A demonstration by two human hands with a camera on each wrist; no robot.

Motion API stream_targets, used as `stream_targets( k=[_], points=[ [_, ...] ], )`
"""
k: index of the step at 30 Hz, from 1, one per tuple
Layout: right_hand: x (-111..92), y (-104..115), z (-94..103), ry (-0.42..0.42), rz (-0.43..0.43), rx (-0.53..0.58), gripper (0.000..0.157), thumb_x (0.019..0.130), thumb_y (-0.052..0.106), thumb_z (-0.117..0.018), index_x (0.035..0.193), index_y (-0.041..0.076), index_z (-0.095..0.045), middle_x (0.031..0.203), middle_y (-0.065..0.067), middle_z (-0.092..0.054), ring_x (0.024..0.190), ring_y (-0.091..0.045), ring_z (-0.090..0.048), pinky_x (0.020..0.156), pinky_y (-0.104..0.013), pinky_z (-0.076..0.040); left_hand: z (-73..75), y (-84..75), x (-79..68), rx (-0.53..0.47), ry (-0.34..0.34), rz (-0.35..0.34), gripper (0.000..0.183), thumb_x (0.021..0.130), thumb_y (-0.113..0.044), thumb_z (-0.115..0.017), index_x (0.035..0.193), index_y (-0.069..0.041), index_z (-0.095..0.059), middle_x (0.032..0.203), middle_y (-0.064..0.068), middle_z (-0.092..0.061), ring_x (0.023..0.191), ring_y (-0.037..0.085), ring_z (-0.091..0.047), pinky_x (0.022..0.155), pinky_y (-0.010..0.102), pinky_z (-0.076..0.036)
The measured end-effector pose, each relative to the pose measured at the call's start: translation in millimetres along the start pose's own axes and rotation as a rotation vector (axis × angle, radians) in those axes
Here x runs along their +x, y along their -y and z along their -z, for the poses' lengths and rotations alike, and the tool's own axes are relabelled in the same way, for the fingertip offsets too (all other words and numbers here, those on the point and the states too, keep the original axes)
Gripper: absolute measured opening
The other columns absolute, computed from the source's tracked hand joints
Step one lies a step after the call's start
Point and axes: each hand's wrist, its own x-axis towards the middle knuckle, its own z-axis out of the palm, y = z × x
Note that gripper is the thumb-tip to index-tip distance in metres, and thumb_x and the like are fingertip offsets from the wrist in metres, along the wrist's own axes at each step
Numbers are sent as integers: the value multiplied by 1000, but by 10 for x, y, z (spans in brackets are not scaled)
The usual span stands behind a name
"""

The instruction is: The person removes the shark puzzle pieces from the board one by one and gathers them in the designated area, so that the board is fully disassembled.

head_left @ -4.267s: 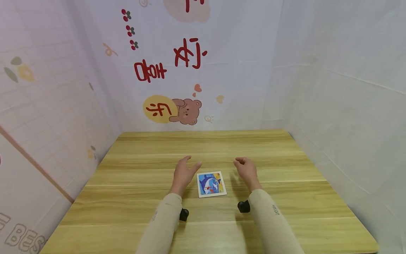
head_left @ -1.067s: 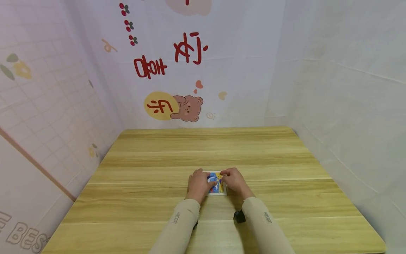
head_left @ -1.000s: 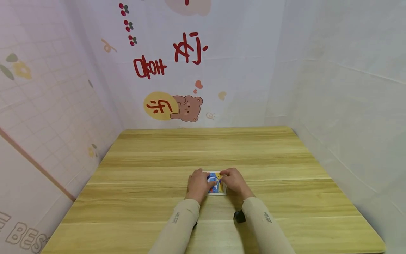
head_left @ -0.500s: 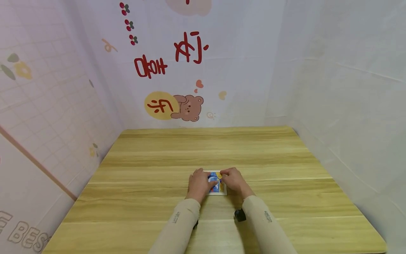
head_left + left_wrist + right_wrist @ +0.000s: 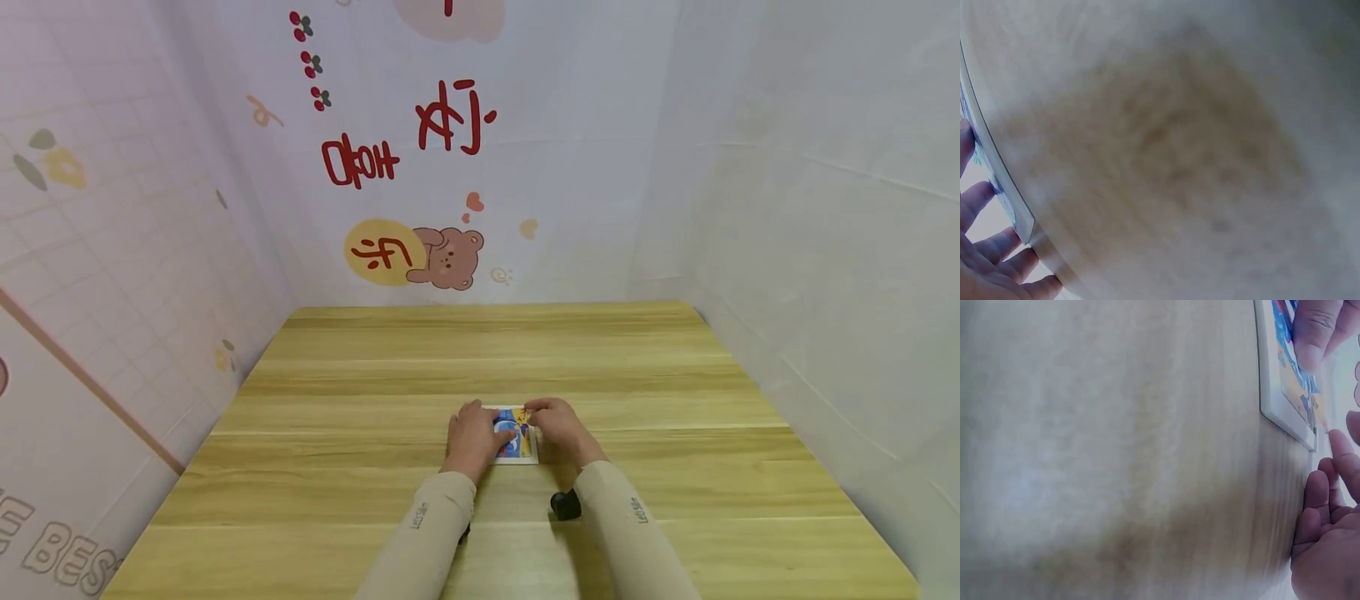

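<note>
A small square picture puzzle (image 5: 515,445) in a white frame lies flat on the wooden table, showing a blue sea scene with yellow at its right side. My left hand (image 5: 472,437) covers its left part. The left thumb presses on the picture, and the other fingers spread past the far left edge, some touching the table in the left wrist view. My right hand (image 5: 558,425) pinches at the far right corner with thumb and index finger. There, in the right wrist view, an orange puzzle piece (image 5: 1319,411) looks slightly raised. The left hand hides much of the picture.
The wooden table (image 5: 360,367) reaches back to a printed wall sheet (image 5: 585,167) with a bear and red characters. Pale sheets also hang at left and right. Dark wrist cameras, such as the right one (image 5: 565,505), sit beneath the sleeves.
From hovering apart on either side, both hands have moved in onto the puzzle. Over the last second they have stayed nearly still, and the head view has shifted slightly.
</note>
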Motion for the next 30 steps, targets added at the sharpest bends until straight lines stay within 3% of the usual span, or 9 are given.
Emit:
stream_targets(
  k=[7,14,22,30],
  points=[
    [19,-4,-24,10,-3,35,38,88,0,-65,125,-6,-62,123,-19,-63,118,-33,-55,104,-49,-40,9,10,8,6,-1,-1,50,86,-45,-76,124,-12,-71,137,16,-55,132,35,-46,107,57,-33],
    [40,-53,-50,-2,31,20,34,89,-3,-68,123,-5,-63,110,-14,-66,104,-27,-59,93,-42,-48,6,20,5,1,-2,1,50,86,-45,-76,124,-13,-71,137,16,-56,132,34,-45,108,58,-33],
    [51,-75,-68,-65,12,-7,29,90,-1,-69,119,1,-68,99,-8,-66,91,-22,-60,80,-35,-50,7,-8,-5,38,-7,-11,50,86,-46,-75,125,-14,-71,134,14,-57,129,32,-48,103,53,-38],
    [59,-81,-62,-64,28,-19,31,89,0,-70,119,2,-69,99,-7,-68,93,-22,-62,82,-37,-50,-19,10,10,42,-12,-10,50,86,-45,-75,124,-14,-71,134,15,-58,128,33,-48,102,53,-38]
  ],
)
